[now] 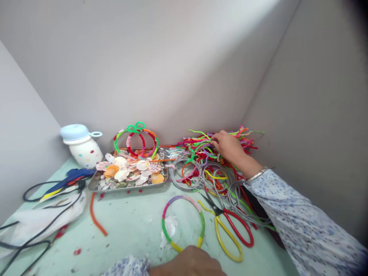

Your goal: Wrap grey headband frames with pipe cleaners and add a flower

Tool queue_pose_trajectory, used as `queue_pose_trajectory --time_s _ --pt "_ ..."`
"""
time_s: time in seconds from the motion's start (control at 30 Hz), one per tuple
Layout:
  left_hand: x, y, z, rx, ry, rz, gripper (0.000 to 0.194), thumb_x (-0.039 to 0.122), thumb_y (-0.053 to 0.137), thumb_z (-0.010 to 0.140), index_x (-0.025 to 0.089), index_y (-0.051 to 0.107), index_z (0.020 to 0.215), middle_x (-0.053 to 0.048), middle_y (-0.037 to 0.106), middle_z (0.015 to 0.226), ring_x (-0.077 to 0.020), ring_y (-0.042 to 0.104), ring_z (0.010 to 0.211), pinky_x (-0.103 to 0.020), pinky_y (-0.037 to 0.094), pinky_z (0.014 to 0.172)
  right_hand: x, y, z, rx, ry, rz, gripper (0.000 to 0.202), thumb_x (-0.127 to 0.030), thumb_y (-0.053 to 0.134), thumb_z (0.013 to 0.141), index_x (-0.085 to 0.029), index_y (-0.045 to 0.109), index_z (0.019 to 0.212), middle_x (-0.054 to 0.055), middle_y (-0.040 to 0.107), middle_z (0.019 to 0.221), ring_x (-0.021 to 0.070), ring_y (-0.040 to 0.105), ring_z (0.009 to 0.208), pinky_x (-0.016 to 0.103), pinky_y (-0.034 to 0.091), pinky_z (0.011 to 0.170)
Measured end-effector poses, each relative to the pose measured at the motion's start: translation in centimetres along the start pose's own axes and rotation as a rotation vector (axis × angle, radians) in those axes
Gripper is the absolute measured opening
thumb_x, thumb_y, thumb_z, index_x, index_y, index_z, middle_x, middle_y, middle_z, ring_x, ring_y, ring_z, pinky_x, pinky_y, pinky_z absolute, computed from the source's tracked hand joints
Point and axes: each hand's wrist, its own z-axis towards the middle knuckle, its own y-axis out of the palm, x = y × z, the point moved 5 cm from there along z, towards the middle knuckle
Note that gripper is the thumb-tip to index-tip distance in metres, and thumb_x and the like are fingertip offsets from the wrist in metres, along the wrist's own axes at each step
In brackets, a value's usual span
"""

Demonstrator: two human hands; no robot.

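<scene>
At the bottom edge, my left hand is closed on the near side of a ring wrapped in coloured pipe cleaners: purple, pink, green and yellow. Its fingertips are hidden behind the back of the hand. My right hand reaches into a heap of multicoloured pipe cleaners against the back wall, thumb and fingers pinched among the fuzzy stems. Which stem it grips is unclear. Just right of the ring lie scissors with one red and one yellow handle, blades apart.
A metal tray of seashells stands at the back, with wrapped rings upright behind the shells. Coils of grey wire lie before the heap. To the left are a white jar, a glue gun, black cable and an orange stem.
</scene>
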Motion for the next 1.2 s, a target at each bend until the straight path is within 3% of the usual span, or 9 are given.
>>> queue_pose_trajectory --time_s 0.17,0.47,0.73,0.9,1.2 --pt "-0.1 -0.8 0.5 -0.009 -0.011 -0.048 0.038 0.024 0.067 0.082 0.020 0.044 0.052 0.005 0.042 0.045 -0.0076 0.038 0.038 -0.024 0.033 0.039 0.9 0.4 0.0 -0.010 0.016 -0.035 0.022 -0.027 0.048 0.091 -0.017 0.067 0.093 0.011 0.062 0.094 0.0217 0.058 0.081 0.030 0.039 0.069" --pt "-0.3 -0.3 0.3 -0.027 -0.004 -0.105 0.032 0.025 0.056 0.090 0.021 0.047 0.059 0.002 0.048 0.050 -0.0098 0.045 0.045 -0.024 0.036 0.044 1.5 0.6 0.4 -0.007 -0.019 -0.010 0.023 -0.022 0.040 0.093 -0.016 0.060 0.101 0.012 0.063 0.098 0.0224 0.057 0.087 0.030 0.039 0.074" --pt "0.4 -1.2 0.5 -0.082 0.035 -0.142 0.036 0.026 0.052 0.092 0.020 0.035 0.061 0.004 0.047 0.055 -0.0076 0.046 0.050 -0.021 0.035 0.046 1.8 1.0 0.3 -0.044 -0.053 0.063 0.027 -0.018 0.048 0.088 -0.014 0.059 0.112 0.012 0.064 0.108 0.0215 0.058 0.093 0.029 0.041 0.080" --pt "0.9 -2.6 1.4 -0.029 0.079 -0.074 0.036 0.021 0.054 0.090 0.019 0.036 0.060 0.003 0.049 0.056 -0.0079 0.046 0.052 -0.021 0.034 0.046 1.9 0.7 1.5 -0.106 -0.058 0.134 0.027 -0.028 0.047 0.090 -0.017 0.069 0.100 0.008 0.070 0.099 0.0187 0.061 0.088 0.026 0.042 0.076" --pt "0.2 -2.2 1.5 0.023 0.041 -0.155 0.047 0.021 0.056 0.089 0.022 0.022 0.058 0.006 0.040 0.050 -0.0064 0.041 0.046 -0.019 0.032 0.041 0.4 0.5 3.2 -0.163 0.029 0.240 0.021 -0.025 0.054 0.082 -0.017 0.073 0.087 0.005 0.073 0.083 0.0159 0.061 0.073 0.023 0.039 0.064"
